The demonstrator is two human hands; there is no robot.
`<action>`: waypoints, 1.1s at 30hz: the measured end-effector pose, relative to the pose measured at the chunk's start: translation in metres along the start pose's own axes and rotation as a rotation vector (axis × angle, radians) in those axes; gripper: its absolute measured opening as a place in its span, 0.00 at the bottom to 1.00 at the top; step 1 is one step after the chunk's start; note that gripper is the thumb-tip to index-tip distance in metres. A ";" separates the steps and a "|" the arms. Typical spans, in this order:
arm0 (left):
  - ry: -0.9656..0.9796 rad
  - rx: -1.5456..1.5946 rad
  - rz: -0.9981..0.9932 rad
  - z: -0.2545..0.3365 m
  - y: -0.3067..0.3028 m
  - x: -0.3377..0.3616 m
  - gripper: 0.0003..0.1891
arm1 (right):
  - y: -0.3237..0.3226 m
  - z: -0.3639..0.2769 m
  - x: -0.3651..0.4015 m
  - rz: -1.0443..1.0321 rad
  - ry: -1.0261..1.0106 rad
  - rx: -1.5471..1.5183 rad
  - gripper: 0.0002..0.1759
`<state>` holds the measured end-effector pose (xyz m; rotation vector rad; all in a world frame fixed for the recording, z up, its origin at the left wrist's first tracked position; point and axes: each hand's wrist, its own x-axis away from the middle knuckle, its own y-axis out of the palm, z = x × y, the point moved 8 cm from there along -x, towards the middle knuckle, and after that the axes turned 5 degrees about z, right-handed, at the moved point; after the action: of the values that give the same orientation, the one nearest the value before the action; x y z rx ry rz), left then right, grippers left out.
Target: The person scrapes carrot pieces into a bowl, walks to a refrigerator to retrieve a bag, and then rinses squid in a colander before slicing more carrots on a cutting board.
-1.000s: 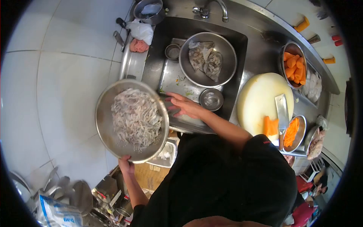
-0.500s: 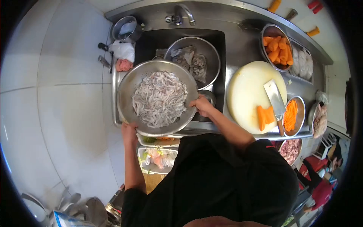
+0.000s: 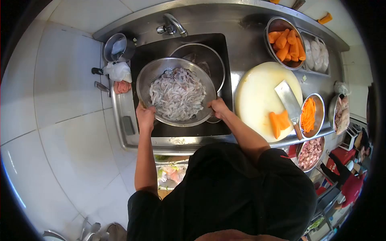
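Both my hands hold a wide metal colander (image 3: 145, 80) by its rim, over the dark sink basin (image 3: 144, 48). Greyish-white strips, like sliced squid (image 3: 179, 94), are heaped in it. My left hand (image 3: 145, 115) is closed on the lower left of the rim. My right hand (image 3: 219, 107) grips the lower right side. Behind the colander, partly covered by it, a metal bowl (image 3: 220, 66) stands in the sink with some greyish pieces inside. The tap (image 3: 175, 25) is above the basin at the back.
Right of the sink lies a round cutting board (image 3: 253, 92) with a cleaver (image 3: 288, 98) and cut carrot (image 3: 279, 122). Around it stand a bowl of peeled carrots (image 3: 287, 44), a bowl of shredded carrot (image 3: 309, 116) and a bowl of meat pieces (image 3: 310, 154). A small pot (image 3: 126, 52) stands back left.
The colander has moved away from me, from the sink's front left edge to over the basin. It now covers more of the bowl behind it. Both hands have kept hold of the rim.
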<state>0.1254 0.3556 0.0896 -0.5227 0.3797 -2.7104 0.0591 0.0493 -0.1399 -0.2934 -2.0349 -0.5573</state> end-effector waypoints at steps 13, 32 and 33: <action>0.018 -0.585 -0.124 0.068 0.045 -0.031 0.33 | 0.008 0.041 -0.025 -0.121 0.258 -0.053 0.04; 0.333 -0.811 -0.102 0.196 0.062 0.023 0.37 | 0.060 0.006 0.055 -0.331 0.346 -0.182 0.05; 0.313 -0.770 -0.112 0.199 0.062 0.029 0.36 | 0.062 0.009 0.053 -0.343 0.355 -0.177 0.05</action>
<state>0.1978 0.2499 0.2567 -0.2992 1.5423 -2.6740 0.0519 0.1067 -0.0813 0.0540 -1.6991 -0.9344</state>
